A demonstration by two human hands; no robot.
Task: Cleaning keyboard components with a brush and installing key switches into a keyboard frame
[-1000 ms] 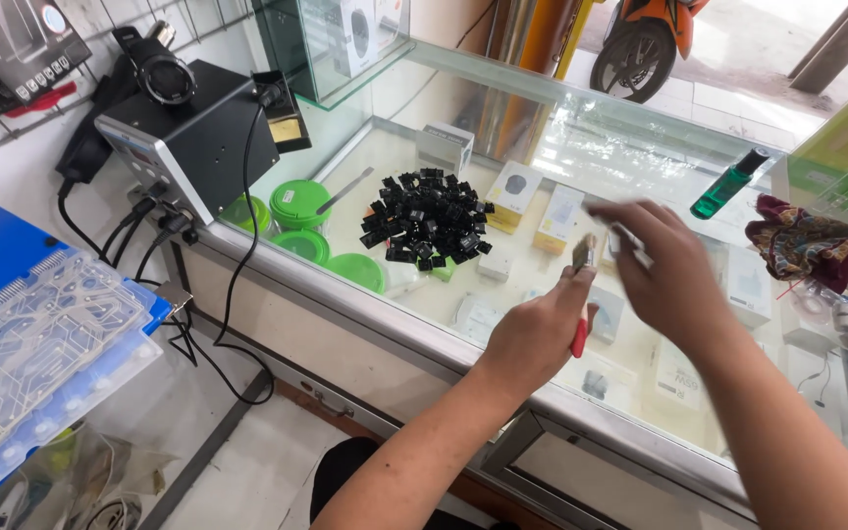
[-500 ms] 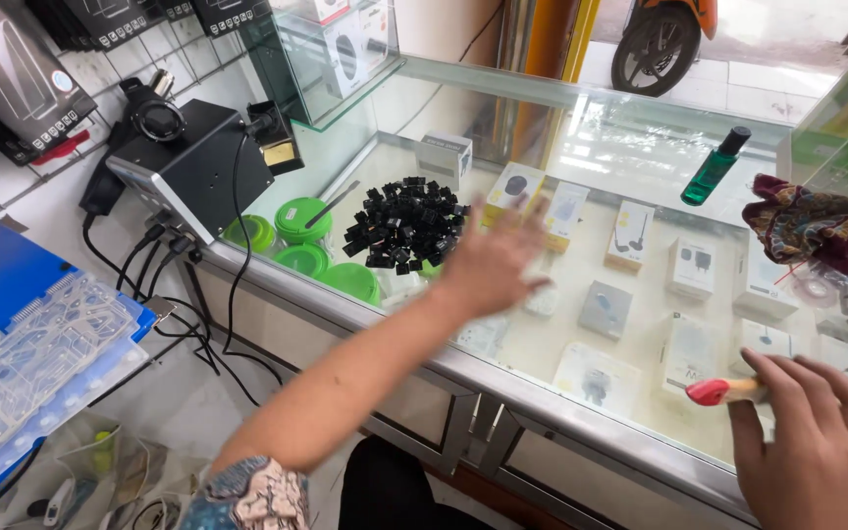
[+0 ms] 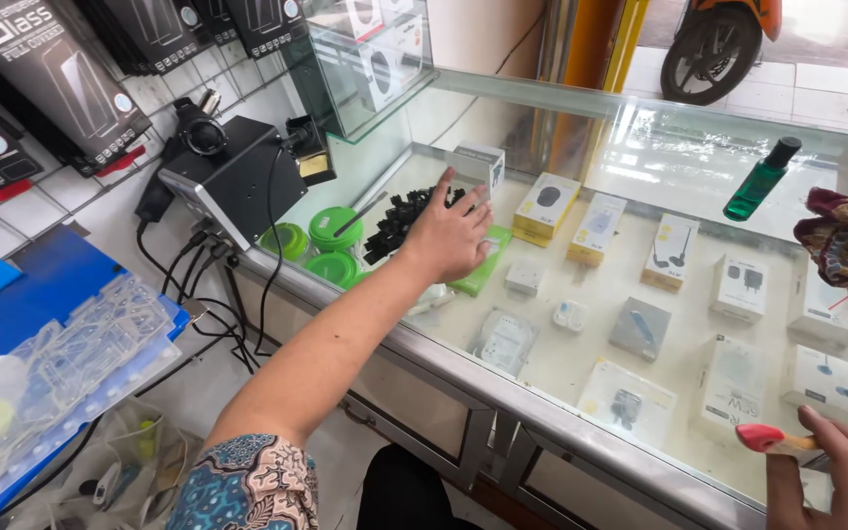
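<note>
Nearest, at the lower right edge: right hand clasping a small tool with a red tip, grip closed around its handle, resting over the front edge of the glass counter.

Further in: left hand stretching out across the glass, fingers spread and open, holding nothing, hovering at the edge of a heap of small black parts. Judging by this, still reaching and not yet gripping any part; heap looking untouched and undiminished, so the picking up appearing to lie ahead.

Beside the heap: green round lids and a black box-shaped device trailing cables. Under the glass: small boxed accessories lying in rows. Farther along the top: a green bottle with a black cap, standing upright.

Beyond: packaged goods hanging on a tiled wall at left, a scooter standing outside on the pavement.
</note>
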